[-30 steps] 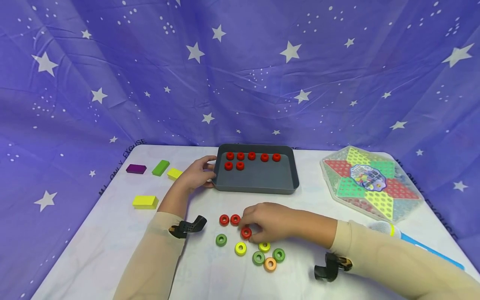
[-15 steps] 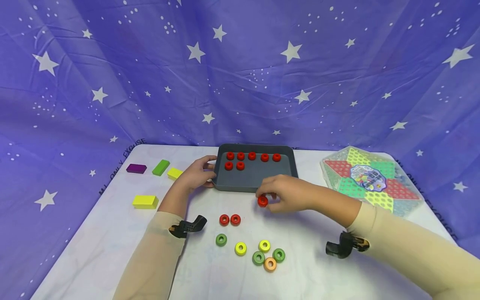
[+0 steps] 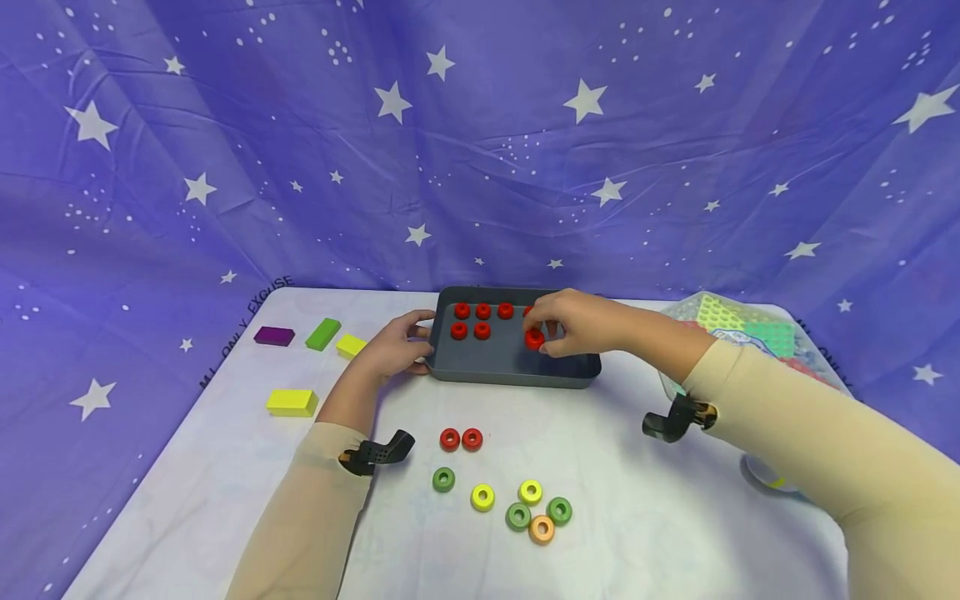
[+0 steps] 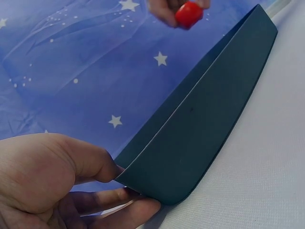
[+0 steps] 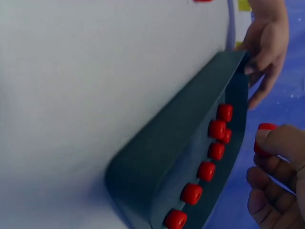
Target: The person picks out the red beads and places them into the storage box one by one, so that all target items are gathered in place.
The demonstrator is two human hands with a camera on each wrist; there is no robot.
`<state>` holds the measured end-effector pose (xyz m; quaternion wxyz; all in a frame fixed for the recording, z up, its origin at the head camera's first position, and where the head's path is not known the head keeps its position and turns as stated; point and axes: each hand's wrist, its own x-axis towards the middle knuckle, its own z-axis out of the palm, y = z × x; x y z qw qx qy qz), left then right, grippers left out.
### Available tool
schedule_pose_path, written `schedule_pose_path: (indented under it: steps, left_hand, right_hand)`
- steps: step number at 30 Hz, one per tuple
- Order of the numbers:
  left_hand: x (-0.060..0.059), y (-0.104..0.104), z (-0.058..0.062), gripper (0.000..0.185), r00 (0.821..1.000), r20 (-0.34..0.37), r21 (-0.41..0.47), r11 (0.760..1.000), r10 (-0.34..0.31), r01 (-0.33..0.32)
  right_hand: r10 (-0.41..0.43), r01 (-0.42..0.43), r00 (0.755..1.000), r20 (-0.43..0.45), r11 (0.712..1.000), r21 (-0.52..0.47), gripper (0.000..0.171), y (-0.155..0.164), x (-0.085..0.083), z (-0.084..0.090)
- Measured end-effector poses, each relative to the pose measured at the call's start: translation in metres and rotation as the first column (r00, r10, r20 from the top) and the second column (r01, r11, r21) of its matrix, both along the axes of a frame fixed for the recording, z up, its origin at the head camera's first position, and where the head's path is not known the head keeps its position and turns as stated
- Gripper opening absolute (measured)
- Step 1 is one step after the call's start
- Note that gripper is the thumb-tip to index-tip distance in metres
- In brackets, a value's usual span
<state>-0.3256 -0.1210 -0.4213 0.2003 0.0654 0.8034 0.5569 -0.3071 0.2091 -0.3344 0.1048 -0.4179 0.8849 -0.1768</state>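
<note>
A red ring (image 3: 534, 339) is pinched in the grip of the right hand (image 3: 573, 323) over the grey tray (image 3: 517, 372), whose left corner is clasped by the left hand (image 3: 390, 350); seven red rings (image 5: 207, 170) are counted lying in the tray in the right wrist view, so the sorting of reds is judged well advanced. Left on the white surface (image 3: 637, 517) are two red rings (image 3: 461, 439), three green (image 3: 517, 516), two yellow (image 3: 482, 497) and one orange (image 3: 541, 528). Further out, four blocks are counted, one purple (image 3: 273, 336), one green (image 3: 322, 333) and two yellow (image 3: 291, 402), and one checkers board (image 3: 742, 333).
</note>
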Motion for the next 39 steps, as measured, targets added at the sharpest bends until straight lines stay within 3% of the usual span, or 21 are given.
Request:
schedule_pose_path:
  steps: [11, 19, 28, 39]
  left_hand:
    - [0.000, 0.002, 0.000, 0.068, 1.000, 0.003, -0.019, 1.000, 0.013, -0.013]
    - [0.000, 0.002, -0.001, 0.066, 1.000, -0.010, -0.017, 1.000, 0.015, -0.015]
    - [-0.001, 0.000, -0.001, 0.066, 1.000, -0.009, -0.009, 1.000, 0.010, -0.010]
    - [0.000, 0.001, -0.001, 0.068, 1.000, -0.009, 0.001, 1.000, 0.019, -0.019]
  right_hand:
    - [0.042, -0.040, 0.999, -0.030, 0.997, 0.070, 0.035, -0.017, -0.045, -0.003]
    - [0.052, -0.046, 0.998, -0.035, 0.986, 0.160, 0.034, -0.026, -0.068, -0.012]
    - [0.074, -0.060, 0.996, -0.052, 0.971, 0.232, 0.031, -0.036, -0.081, -0.024]
    - [0.048, -0.032, 0.998, -0.043, 0.950, 0.310, 0.040, -0.047, -0.081, -0.044]
